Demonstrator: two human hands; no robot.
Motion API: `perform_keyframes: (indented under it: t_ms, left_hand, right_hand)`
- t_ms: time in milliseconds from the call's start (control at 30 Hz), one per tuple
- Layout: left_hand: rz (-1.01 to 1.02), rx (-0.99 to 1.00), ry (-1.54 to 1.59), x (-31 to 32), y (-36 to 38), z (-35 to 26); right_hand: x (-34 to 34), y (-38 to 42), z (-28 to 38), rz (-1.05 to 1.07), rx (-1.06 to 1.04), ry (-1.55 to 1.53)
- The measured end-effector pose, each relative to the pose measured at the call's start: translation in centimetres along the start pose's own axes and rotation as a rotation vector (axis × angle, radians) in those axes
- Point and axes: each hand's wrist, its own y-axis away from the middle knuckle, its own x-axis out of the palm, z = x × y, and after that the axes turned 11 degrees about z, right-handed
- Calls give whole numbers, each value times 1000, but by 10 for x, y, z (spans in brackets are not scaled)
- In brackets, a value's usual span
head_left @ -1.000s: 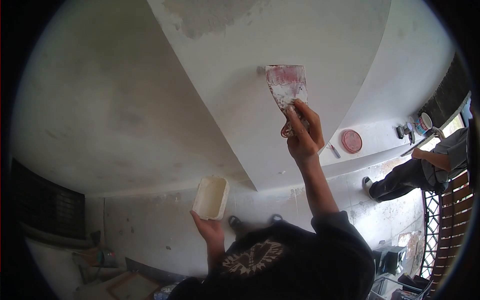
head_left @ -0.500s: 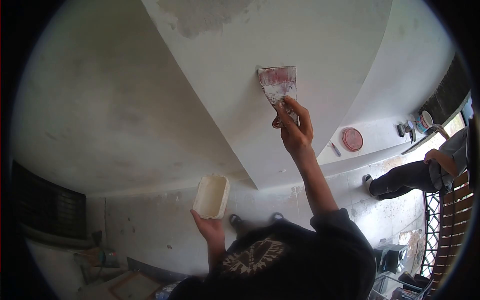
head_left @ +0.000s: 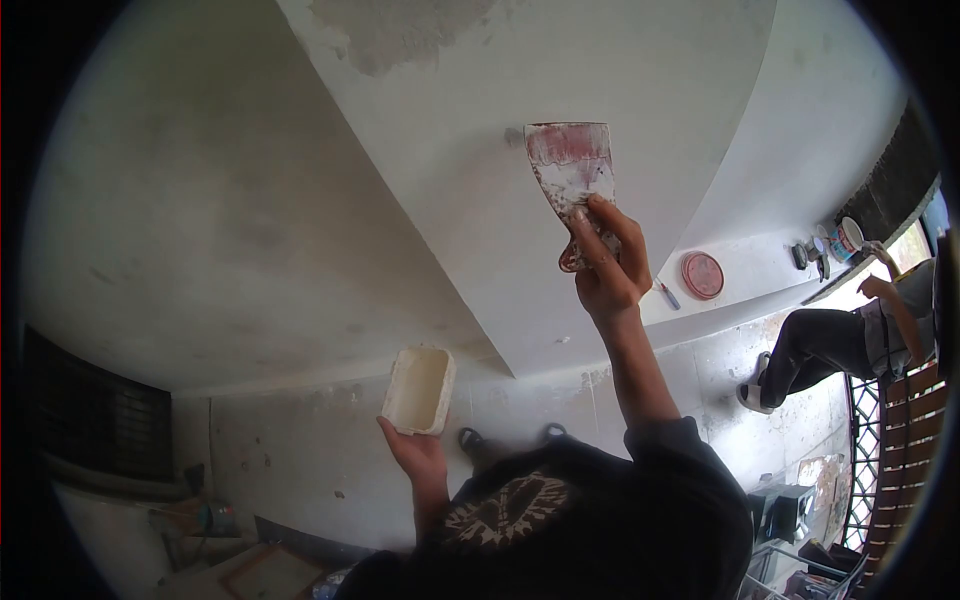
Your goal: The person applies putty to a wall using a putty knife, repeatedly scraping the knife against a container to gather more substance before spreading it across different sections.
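My right hand (head_left: 606, 262) is raised and grips the handle of a putty knife (head_left: 572, 172). Its wide blade is red-stained and smeared with white filler, and it lies flat against the white wall (head_left: 640, 80). A small grey spot shows on the wall at the blade's upper left corner. Lower down, my left hand (head_left: 414, 452) holds a shallow white tub (head_left: 419, 389) from below, with its open side facing the camera. A rough grey patch (head_left: 390, 28) marks the wall near the top.
A ledge (head_left: 750, 262) to the right carries a round red lid (head_left: 702, 275), a small tool and a labelled can (head_left: 847, 240). Another person (head_left: 850, 338) in dark trousers moves by the ledge near a brown railing (head_left: 905, 440). Clutter lies on the floor below.
My right hand moved the putty knife left across the wall, then back to the right and slightly up. The other person stepped further to the right. The tub barely shifted.
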Motion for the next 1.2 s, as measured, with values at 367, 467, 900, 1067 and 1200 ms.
perform_keyframes:
  t_ms: [367,467,900,1067,1200]
  left_hand:
    - [15,2,3,8,4,-3]
    - [-20,29,12,6,1,-1]
    - [4,21,-4,-3,0,-1]
    - [22,36,-5,2,-1,0]
    - [29,28,19,-2,-1,0]
  right_hand:
    - [-10,4,9,85,176,-34]
    - [-12,-12,5,24,157,-7]
    - [-23,16,21,-68,626,-596]
    - [-36,1,21,-245,992,-1166]
    - [-40,-2,23,-275,1049,-1247]
